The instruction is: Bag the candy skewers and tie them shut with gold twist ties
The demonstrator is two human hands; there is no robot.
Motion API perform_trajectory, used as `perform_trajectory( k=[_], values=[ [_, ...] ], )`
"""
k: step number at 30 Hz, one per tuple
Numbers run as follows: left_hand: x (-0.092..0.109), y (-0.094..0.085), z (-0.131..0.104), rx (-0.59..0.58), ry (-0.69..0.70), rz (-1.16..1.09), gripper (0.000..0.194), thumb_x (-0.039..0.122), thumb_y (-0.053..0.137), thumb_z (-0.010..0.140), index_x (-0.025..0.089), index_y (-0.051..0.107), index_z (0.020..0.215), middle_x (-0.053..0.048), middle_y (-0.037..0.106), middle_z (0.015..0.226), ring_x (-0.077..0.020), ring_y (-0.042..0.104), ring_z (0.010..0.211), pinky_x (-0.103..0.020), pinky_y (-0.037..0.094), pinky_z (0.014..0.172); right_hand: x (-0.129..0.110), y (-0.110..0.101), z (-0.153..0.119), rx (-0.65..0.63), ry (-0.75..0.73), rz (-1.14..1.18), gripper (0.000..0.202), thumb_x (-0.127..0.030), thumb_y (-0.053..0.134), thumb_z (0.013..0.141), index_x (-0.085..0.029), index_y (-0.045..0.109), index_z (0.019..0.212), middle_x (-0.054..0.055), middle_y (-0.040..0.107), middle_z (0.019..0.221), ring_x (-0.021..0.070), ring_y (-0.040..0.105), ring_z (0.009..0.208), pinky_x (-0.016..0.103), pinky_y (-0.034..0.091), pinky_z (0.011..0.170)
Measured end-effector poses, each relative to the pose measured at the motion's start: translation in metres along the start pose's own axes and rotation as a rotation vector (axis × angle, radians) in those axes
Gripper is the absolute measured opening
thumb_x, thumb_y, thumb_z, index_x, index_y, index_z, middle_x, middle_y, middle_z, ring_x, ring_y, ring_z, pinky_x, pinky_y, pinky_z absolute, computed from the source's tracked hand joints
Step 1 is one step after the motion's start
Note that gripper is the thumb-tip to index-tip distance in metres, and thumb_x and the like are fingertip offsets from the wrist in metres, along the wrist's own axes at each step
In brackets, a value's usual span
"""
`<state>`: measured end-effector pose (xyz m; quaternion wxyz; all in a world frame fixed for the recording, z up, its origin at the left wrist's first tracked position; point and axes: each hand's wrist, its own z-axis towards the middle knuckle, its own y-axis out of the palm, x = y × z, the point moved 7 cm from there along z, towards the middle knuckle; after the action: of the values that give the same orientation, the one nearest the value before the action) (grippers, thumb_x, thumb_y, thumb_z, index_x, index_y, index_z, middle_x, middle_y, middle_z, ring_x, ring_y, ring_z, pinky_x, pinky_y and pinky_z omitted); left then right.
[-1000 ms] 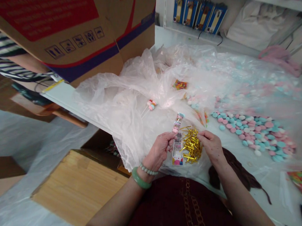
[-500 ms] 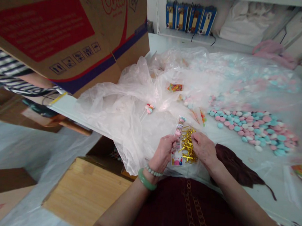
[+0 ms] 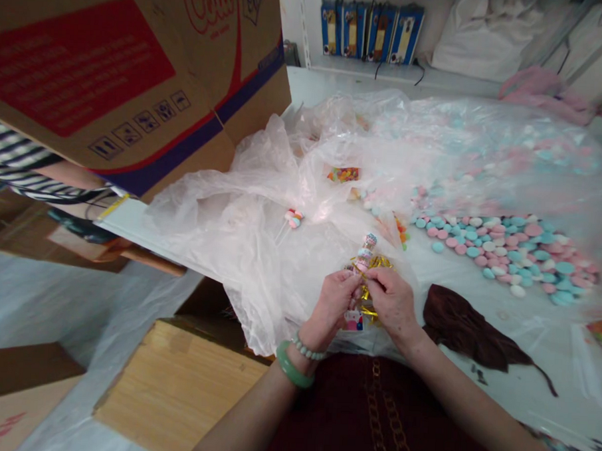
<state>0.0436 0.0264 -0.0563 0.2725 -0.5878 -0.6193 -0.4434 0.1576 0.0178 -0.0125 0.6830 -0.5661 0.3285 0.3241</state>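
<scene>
My left hand (image 3: 334, 297) is closed around a slim clear packet of small candies (image 3: 364, 255), whose top points away from me. Beside it, my right hand (image 3: 391, 297) pinches a thin gold twist tie (image 3: 355, 268) against the packet, fingertips close to those of my left. A pile of gold twist ties (image 3: 380, 262) lies beneath my right hand, partly covered by it. Under my hands, a small card with coloured balloons (image 3: 353, 321) shows at the near side; whether it belongs to the packet I cannot tell.
Crumpled clear plastic sheeting (image 3: 206, 208) spreads over the table, with pink, blue and white candies (image 3: 499, 251) at right. Two-coloured lollipops (image 3: 294, 218) lie left of centre. A dark brown cloth (image 3: 463, 326) sits at right. A large carton (image 3: 138, 79) stands left, near a person's striped sleeve (image 3: 15, 150).
My right hand has moved left from the gold pile to the packet, bringing a twist tie across it. The left hand still grips the packet, its fingertips now meeting the right's.
</scene>
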Motion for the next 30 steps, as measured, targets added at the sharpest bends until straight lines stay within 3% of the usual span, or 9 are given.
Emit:
perform_trajectory(
  k=[6, 11, 15, 18, 22, 24, 26, 30],
  values=[
    [-0.005, 0.0, 0.002, -0.018, -0.009, -0.021, 0.04, 0.047, 0.065, 0.073, 0.018, 0.046, 0.053, 0.005, 0.042, 0.043, -0.0063, 0.033, 0.039, -0.023, 0.024, 0.042, -0.005, 0.005, 0.0, -0.069, -0.197, -0.272, 0.027, -0.015, 0.043, 0.089, -0.021, 0.069, 0.087, 0.006, 0.067, 0.082, 0.0204, 0.06, 0.081, 0.032, 0.045, 0.076],
    [-0.006, 0.002, 0.004, 0.012, -0.002, -0.025, 0.039, 0.048, 0.063, 0.075, 0.018, 0.048, 0.057, 0.005, 0.042, 0.046, -0.0062, 0.032, 0.041, -0.023, 0.024, 0.044, -0.007, 0.007, 0.003, -0.09, -0.209, -0.299, 0.029, -0.016, 0.041, 0.091, -0.02, 0.069, 0.097, 0.008, 0.068, 0.088, 0.0207, 0.059, 0.085, 0.032, 0.044, 0.077],
    [-0.003, 0.002, 0.003, 0.036, 0.039, -0.087, 0.039, 0.047, 0.065, 0.075, 0.017, 0.047, 0.059, 0.007, 0.038, 0.047, -0.0057, 0.029, 0.044, -0.023, 0.022, 0.045, 0.007, 0.006, 0.006, -0.086, 0.02, -0.073, 0.019, -0.027, 0.05, 0.087, -0.022, 0.068, 0.083, 0.004, 0.066, 0.081, 0.019, 0.058, 0.077, 0.03, 0.043, 0.071],
    [-0.004, 0.005, 0.004, 0.018, 0.03, -0.167, 0.037, 0.046, 0.068, 0.073, 0.017, 0.047, 0.063, 0.008, 0.036, 0.047, -0.0053, 0.026, 0.044, -0.023, 0.019, 0.044, 0.024, 0.011, 0.006, -0.1, 0.274, 0.291, 0.017, -0.034, 0.059, 0.078, -0.021, 0.061, 0.066, -0.001, 0.06, 0.063, 0.0158, 0.054, 0.062, 0.028, 0.041, 0.06],
    [-0.004, 0.01, 0.002, -0.023, 0.001, -0.157, 0.039, 0.047, 0.067, 0.074, 0.018, 0.045, 0.061, 0.007, 0.035, 0.047, -0.0051, 0.024, 0.043, -0.024, 0.017, 0.044, 0.035, 0.02, 0.007, -0.217, 0.517, 0.704, 0.025, -0.034, 0.071, 0.063, -0.02, 0.052, 0.055, -0.006, 0.047, 0.047, 0.0098, 0.039, 0.046, 0.024, 0.033, 0.048],
    [0.0, 0.013, 0.0, -0.074, -0.005, -0.121, 0.042, 0.047, 0.068, 0.073, 0.018, 0.042, 0.057, 0.007, 0.032, 0.046, -0.0048, 0.023, 0.043, -0.024, 0.017, 0.044, 0.033, 0.02, 0.007, -0.31, 0.567, 0.806, 0.02, -0.029, 0.074, 0.057, -0.019, 0.057, 0.059, -0.006, 0.051, 0.05, 0.0089, 0.04, 0.046, 0.023, 0.033, 0.047],
    [0.002, 0.016, -0.003, -0.149, -0.027, -0.095, 0.044, 0.048, 0.069, 0.072, 0.017, 0.042, 0.055, 0.007, 0.031, 0.045, -0.0044, 0.023, 0.043, -0.024, 0.016, 0.044, 0.028, 0.018, 0.008, -0.399, 0.561, 0.897, 0.021, -0.024, 0.075, 0.054, -0.018, 0.064, 0.071, -0.003, 0.061, 0.062, 0.0115, 0.051, 0.054, 0.025, 0.041, 0.054],
    [-0.004, 0.027, -0.01, -0.409, -0.197, -0.164, 0.041, 0.052, 0.073, 0.066, 0.017, 0.052, 0.063, 0.008, 0.034, 0.041, -0.0044, 0.023, 0.036, -0.024, 0.016, 0.04, 0.018, 0.01, 0.008, -0.515, 0.501, 0.95, 0.047, -0.018, 0.077, 0.05, -0.02, 0.069, 0.097, -0.002, 0.069, 0.071, 0.0172, 0.062, 0.067, 0.033, 0.05, 0.071]
  ],
)
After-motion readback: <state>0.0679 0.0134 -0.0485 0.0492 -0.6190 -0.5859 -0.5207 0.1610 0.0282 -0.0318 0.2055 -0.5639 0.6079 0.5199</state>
